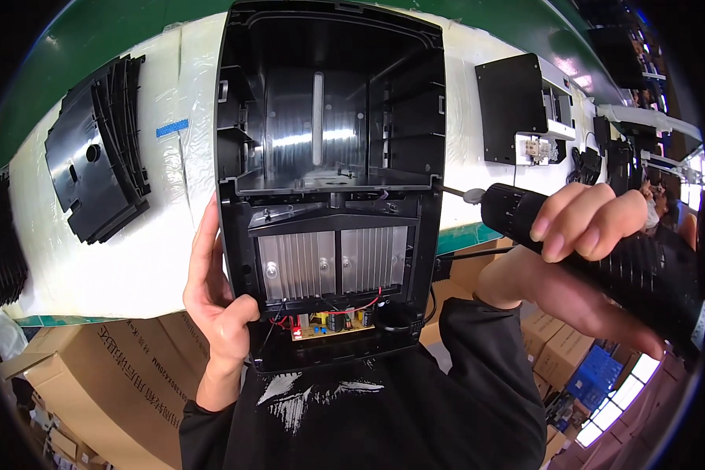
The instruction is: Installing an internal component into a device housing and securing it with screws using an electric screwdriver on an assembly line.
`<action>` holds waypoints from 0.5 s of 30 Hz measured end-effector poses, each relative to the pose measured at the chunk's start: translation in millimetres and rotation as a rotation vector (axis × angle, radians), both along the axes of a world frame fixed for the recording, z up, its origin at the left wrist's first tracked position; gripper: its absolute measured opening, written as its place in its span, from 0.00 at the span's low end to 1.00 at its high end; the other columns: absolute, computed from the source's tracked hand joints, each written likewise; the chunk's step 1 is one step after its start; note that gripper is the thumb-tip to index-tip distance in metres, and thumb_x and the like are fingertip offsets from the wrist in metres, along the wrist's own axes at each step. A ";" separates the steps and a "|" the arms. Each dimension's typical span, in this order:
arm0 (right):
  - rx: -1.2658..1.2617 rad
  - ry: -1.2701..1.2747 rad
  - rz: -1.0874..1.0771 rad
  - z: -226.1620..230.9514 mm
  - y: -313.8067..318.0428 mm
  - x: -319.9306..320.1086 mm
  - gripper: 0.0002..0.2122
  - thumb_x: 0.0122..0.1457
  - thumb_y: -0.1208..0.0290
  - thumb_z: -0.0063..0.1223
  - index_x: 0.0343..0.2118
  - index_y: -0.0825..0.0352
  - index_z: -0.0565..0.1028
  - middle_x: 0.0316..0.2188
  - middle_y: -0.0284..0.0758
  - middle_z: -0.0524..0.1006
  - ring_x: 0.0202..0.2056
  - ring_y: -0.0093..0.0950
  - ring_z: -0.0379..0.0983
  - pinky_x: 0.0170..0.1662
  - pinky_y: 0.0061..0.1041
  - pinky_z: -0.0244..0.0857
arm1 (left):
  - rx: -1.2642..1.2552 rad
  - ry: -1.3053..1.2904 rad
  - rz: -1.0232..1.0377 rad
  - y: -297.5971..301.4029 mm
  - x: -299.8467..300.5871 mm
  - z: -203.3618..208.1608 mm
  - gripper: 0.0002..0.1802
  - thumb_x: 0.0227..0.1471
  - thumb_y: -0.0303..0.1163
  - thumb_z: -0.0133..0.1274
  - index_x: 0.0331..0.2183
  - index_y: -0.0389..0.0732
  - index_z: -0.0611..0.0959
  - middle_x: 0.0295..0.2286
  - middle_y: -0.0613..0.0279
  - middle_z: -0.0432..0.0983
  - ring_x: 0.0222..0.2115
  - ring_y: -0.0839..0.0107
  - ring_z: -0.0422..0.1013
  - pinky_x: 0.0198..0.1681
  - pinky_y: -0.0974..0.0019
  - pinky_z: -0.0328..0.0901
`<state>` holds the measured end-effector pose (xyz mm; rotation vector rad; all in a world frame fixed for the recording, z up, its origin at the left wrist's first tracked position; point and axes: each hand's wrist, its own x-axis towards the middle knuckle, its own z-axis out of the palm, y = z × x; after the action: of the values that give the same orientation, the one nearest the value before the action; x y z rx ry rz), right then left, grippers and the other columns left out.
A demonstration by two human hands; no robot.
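Observation:
A tall black plastic housing (333, 188) is tilted up before me at the table's near edge, its inside facing me. Two ribbed metal heat sinks (298, 262) sit in its lower half. Below them show a circuit board (309, 333) and red wires. My left hand (221, 313) grips the housing's lower left side, with the thumb at the front edge. In my right hand (591, 223) is a black electric screwdriver (513, 211), held sideways. Its bit points left at the housing's right edge; whether it touches, I cannot tell.
Stacked black plastic panels (94, 164) lie on the white-covered table (172, 258) at the left, near a blue tape strip (172, 128). A black and white metal box (513, 102) stands at the right, with coiled cables (587, 164) beyond. Cardboard boxes (125, 384) are below the table.

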<state>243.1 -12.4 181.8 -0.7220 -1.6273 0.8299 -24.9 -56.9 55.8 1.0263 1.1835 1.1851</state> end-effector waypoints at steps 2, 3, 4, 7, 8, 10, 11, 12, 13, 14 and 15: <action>-0.125 -0.025 0.137 7.3 1.3 14.7 0.25 0.49 0.46 0.42 0.25 0.70 0.63 0.21 0.34 0.65 0.23 0.28 0.66 0.28 0.27 0.62 | 0.008 0.001 -0.007 0.1 -0.7 0.1 0.51 0.14 0.22 0.39 0.53 0.27 0.60 0.52 0.47 0.58 0.55 0.62 0.55 0.58 0.69 0.45; -0.187 -0.036 0.204 11.8 2.8 21.8 0.19 0.54 0.54 0.40 0.26 0.71 0.64 0.23 0.36 0.66 0.26 0.31 0.69 0.33 0.31 0.64 | 0.020 0.002 -0.012 0.6 -0.6 0.8 0.51 0.14 0.22 0.39 0.53 0.27 0.60 0.52 0.47 0.58 0.55 0.62 0.54 0.58 0.69 0.44; -0.249 -0.047 0.271 14.3 4.5 25.4 0.14 0.60 0.63 0.39 0.27 0.71 0.65 0.24 0.37 0.67 0.30 0.34 0.71 0.37 0.35 0.67 | 0.018 0.003 -0.016 0.8 -0.5 0.7 0.51 0.14 0.22 0.39 0.53 0.27 0.60 0.52 0.47 0.58 0.55 0.62 0.54 0.58 0.69 0.44; -0.218 -0.067 0.293 14.6 8.6 26.3 0.13 0.59 0.63 0.42 0.27 0.71 0.65 0.24 0.37 0.67 0.29 0.33 0.71 0.37 0.35 0.67 | 0.024 -0.017 -0.014 0.4 -0.4 0.7 0.51 0.14 0.22 0.39 0.53 0.27 0.60 0.52 0.46 0.58 0.55 0.62 0.54 0.58 0.69 0.45; -0.221 -0.064 0.290 13.7 7.0 27.1 0.13 0.59 0.63 0.42 0.27 0.71 0.65 0.24 0.37 0.67 0.29 0.33 0.71 0.37 0.35 0.67 | 0.021 -0.013 -0.015 0.8 -0.2 1.7 0.51 0.14 0.22 0.39 0.53 0.27 0.60 0.52 0.47 0.58 0.55 0.62 0.55 0.58 0.69 0.45; -0.200 -0.052 0.275 5.3 13.3 13.1 0.15 0.57 0.60 0.42 0.28 0.71 0.65 0.24 0.37 0.67 0.28 0.33 0.70 0.36 0.34 0.66 | 0.016 -0.010 -0.024 1.1 0.7 1.6 0.51 0.14 0.22 0.39 0.53 0.27 0.60 0.52 0.47 0.58 0.54 0.62 0.55 0.58 0.69 0.45; -0.189 -0.046 0.268 5.8 11.3 18.4 0.16 0.56 0.59 0.42 0.28 0.71 0.65 0.24 0.37 0.67 0.28 0.32 0.70 0.35 0.33 0.66 | 0.007 -0.012 -0.019 0.8 0.7 0.9 0.51 0.14 0.22 0.39 0.53 0.27 0.60 0.52 0.47 0.58 0.54 0.63 0.55 0.58 0.69 0.46; -0.177 -0.039 0.265 4.3 11.2 15.5 0.17 0.55 0.57 0.42 0.28 0.71 0.65 0.24 0.37 0.66 0.27 0.32 0.70 0.34 0.33 0.65 | -0.001 -0.011 -0.011 0.6 0.3 0.7 0.51 0.14 0.22 0.39 0.53 0.27 0.60 0.52 0.47 0.58 0.54 0.63 0.56 0.57 0.69 0.46; -0.165 -0.032 0.262 3.7 10.5 15.7 0.18 0.54 0.56 0.42 0.28 0.71 0.65 0.24 0.36 0.66 0.27 0.32 0.69 0.33 0.32 0.65 | -0.002 -0.010 -0.013 0.7 0.3 1.4 0.51 0.14 0.22 0.39 0.53 0.27 0.60 0.52 0.47 0.58 0.54 0.63 0.56 0.57 0.69 0.46; -0.153 -0.025 0.258 2.7 10.0 14.2 0.19 0.54 0.54 0.42 0.29 0.71 0.64 0.24 0.36 0.66 0.26 0.31 0.69 0.33 0.32 0.65 | 0.001 -0.002 -0.013 1.2 0.6 2.5 0.50 0.15 0.22 0.38 0.53 0.27 0.59 0.52 0.46 0.58 0.53 0.62 0.56 0.57 0.67 0.47; -0.141 -0.018 0.255 1.7 9.5 14.5 0.20 0.53 0.53 0.42 0.29 0.71 0.64 0.24 0.36 0.66 0.26 0.31 0.68 0.32 0.31 0.64 | 0.004 0.006 -0.013 1.2 0.9 3.0 0.50 0.17 0.22 0.37 0.53 0.26 0.58 0.51 0.45 0.58 0.53 0.61 0.57 0.57 0.65 0.47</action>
<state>257.6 -2.9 183.5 -0.6279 -1.7124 1.1333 -24.1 -55.6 58.8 1.0397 1.1773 1.1754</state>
